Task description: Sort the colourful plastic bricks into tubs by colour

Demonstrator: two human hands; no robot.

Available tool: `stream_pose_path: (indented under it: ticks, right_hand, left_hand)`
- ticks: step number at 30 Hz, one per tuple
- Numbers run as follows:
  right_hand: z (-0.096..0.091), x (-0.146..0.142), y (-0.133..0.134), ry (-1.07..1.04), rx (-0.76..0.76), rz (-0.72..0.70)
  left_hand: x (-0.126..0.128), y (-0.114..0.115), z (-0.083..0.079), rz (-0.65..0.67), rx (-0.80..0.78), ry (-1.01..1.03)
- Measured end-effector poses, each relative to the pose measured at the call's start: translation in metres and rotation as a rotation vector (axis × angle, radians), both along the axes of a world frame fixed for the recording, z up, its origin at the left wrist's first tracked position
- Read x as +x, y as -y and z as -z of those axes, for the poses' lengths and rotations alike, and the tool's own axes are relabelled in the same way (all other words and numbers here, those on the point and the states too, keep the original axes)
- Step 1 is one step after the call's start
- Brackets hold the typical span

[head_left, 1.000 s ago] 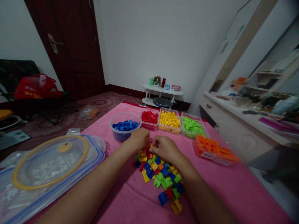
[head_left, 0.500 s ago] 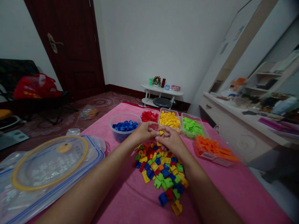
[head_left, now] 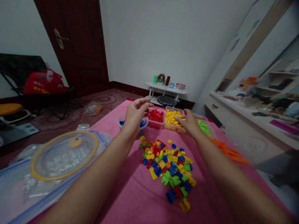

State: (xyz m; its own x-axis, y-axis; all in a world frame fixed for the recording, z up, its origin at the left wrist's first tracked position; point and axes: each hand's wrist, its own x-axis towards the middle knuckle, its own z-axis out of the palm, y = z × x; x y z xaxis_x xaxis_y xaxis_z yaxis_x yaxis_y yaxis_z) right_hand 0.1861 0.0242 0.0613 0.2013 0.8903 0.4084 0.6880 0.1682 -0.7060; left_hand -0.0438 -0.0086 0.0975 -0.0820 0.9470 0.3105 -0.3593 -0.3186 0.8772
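My left hand (head_left: 136, 114) hovers over the round tub (head_left: 121, 117) of blue bricks (head_left: 142, 123), hiding much of it. Its fingers are loosely bent and apart, with nothing visible in them. Over the right side of the clear box (head_left: 175, 128) of yellow bricks (head_left: 171, 115) is my right hand (head_left: 189, 122), thumb and fingers spread at the bricks; I see nothing held. Between my forearms lies a mixed pile of toy building bricks (head_left: 173, 171) in yellow, blue, green, red and orange. A box of red bricks (head_left: 156, 115) stands between the hands.
Green bricks (head_left: 204, 127) and orange bricks (head_left: 230, 151) sit in boxes at the right, partly behind my right arm. A yellow-rimmed clear lid (head_left: 63, 155) and plastic bags (head_left: 21, 196) lie left on the pink cloth (head_left: 130, 193). A dresser (head_left: 243, 121) stands beyond the right edge.
My hands were together above the pile with a small yellow brick between them. They have parted, the left toward the blue tub, the right to the yellow box. The view has shifted slightly.
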Motion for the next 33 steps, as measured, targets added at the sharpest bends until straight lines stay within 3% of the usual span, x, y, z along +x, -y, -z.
stream_pose_path:
  ticks: [3, 8, 10, 13, 16, 21, 25, 29, 33]
  right_hand:
    - [0.002, -0.045, 0.027, 0.129, -0.01, -0.132]
    - [0.032, -0.141, 0.102, 0.357, -0.074, -0.754]
    - [0.048, -0.165, 0.12, 0.434, -0.073, -0.839]
    - [0.064, -0.177, 0.127, 0.474, -0.082, -0.855]
    - [0.062, -0.168, 0.122, 0.503, -0.123, -0.795]
    - [0.034, -0.131, 0.118, 0.625, -0.199, -0.588]
    - [0.018, -0.079, 0.107, 0.515, -0.168, -0.296]
    - [0.024, -0.016, 0.086, 0.555, -0.242, -0.004]
    - [0.044, 0.013, 0.076, 0.551, -0.345, -0.028]
  left_hand:
    - [-0.007, 0.005, -0.01, -0.05, 0.045, 0.031]
    - [-0.012, 0.012, -0.02, -0.074, 0.102, 0.035]
    - [-0.011, 0.015, -0.023, -0.061, 0.113, 0.038]
    - [-0.007, 0.018, -0.024, -0.043, 0.111, 0.027]
    - [-0.002, 0.018, -0.021, -0.026, 0.101, 0.011]
    - [0.004, 0.009, -0.007, 0.048, 0.096, -0.146]
    - [0.009, -0.003, 0.015, 0.039, 0.201, -0.62]
    - [0.019, -0.006, 0.041, 0.044, 0.314, -1.119]
    - [0.037, 0.001, 0.064, 0.149, 0.317, -1.387]
